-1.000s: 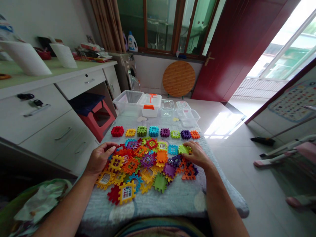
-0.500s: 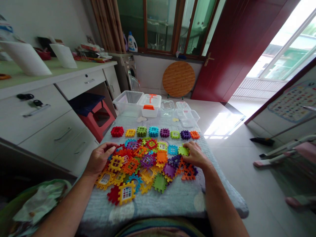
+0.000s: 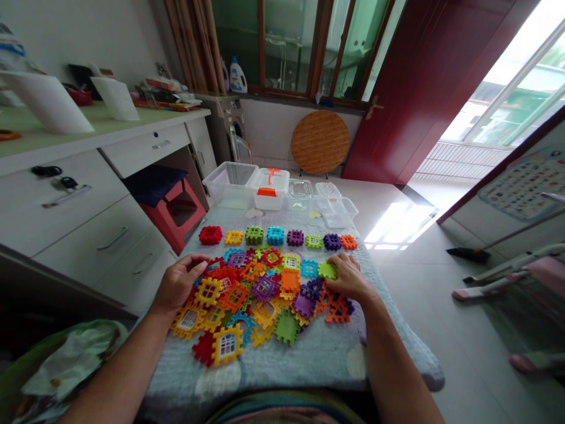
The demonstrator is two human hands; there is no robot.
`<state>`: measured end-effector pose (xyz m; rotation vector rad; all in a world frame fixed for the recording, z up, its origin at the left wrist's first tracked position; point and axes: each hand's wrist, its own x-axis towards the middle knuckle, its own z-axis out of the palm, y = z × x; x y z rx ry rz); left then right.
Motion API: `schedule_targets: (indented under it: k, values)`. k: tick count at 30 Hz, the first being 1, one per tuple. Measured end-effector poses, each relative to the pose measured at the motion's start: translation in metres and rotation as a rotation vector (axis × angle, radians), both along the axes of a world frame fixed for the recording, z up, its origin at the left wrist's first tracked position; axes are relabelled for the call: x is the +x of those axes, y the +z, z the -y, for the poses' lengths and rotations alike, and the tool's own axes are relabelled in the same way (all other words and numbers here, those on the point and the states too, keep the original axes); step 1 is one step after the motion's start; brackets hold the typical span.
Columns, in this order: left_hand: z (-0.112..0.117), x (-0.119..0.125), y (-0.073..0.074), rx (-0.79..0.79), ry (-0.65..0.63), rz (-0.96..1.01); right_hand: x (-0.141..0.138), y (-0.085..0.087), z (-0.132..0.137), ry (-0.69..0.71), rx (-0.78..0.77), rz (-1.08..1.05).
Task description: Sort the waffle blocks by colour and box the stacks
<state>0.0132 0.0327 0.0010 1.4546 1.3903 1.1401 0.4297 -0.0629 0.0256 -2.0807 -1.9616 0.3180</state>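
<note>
A heap of colourful interlocking plastic building tiles [image 3: 236, 296] covers the middle of the cloth-covered table. Some tiles have white window grilles. At the heap's left edge, my left hand [image 3: 180, 281] has its thumb and fingers drawn close together beside red tiles [image 3: 215, 264]; what lies between the fingertips is hidden. On the right side, my right hand [image 3: 348, 274] has a light green tile [image 3: 327, 270] between thumb and fingers, low over the table. A blue window tile [image 3: 309, 268] lies just left of it, and orange triangular tiles [image 3: 339, 309] lie below.
Behind the heap runs a row of small tile stacks sorted by colour, from red [image 3: 210, 235] to orange [image 3: 349, 242]. Farther back stand a clear bin [image 3: 230, 179], a lidded box with orange latches [image 3: 270, 200] and clear trays [image 3: 338, 213]. A red stool [image 3: 188, 206] stands left.
Almost nothing differs; the view has shifted very slightly. Both hands stay at the two sides of the heap.
</note>
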Motion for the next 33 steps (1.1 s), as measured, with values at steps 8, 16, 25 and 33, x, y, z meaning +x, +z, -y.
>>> schedule_targets:
  k: [8, 16, 25, 33]
  values:
    - [-0.001, -0.001, -0.002, 0.002, -0.013, 0.012, -0.009, -0.001, -0.008, 0.046, 0.172, -0.156]
    - [0.0, 0.001, 0.001, 0.022, -0.002, -0.012, -0.029, -0.003, -0.017, 0.097, 0.086, -0.033]
    - [0.001, 0.002, 0.002, -0.001, 0.007, 0.005, -0.03, 0.001, -0.022, 0.072, 0.143, -0.062]
    - [0.001, 0.002, 0.002, -0.003, 0.009, 0.007, -0.024, 0.002, -0.022, 0.01, 0.161, -0.09]
